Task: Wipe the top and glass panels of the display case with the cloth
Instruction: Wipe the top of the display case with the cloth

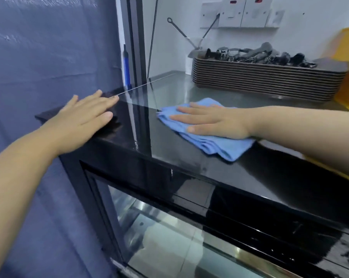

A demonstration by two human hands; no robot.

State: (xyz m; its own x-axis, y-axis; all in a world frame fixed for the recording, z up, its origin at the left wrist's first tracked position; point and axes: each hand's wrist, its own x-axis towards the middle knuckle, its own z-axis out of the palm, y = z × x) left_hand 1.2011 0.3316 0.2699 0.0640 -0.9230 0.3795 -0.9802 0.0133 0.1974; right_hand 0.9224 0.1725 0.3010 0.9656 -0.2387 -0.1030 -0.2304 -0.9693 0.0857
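The display case has a glossy black top [189, 157] with a glass front panel [169, 237] below it. A folded blue cloth [215, 145] lies on the top near its left half. My right hand [213, 122] presses flat on the cloth with straight fingers pointing left. My left hand [83, 119] rests flat on the left end of the top, fingers straight, holding nothing.
A stack of brown trays [266, 85] with dark metal tongs on it stands at the back of the top. A yellow box [348, 77] is at the right edge. A blue wall [49, 57] stands close on the left. Wall sockets [244, 15] hang behind.
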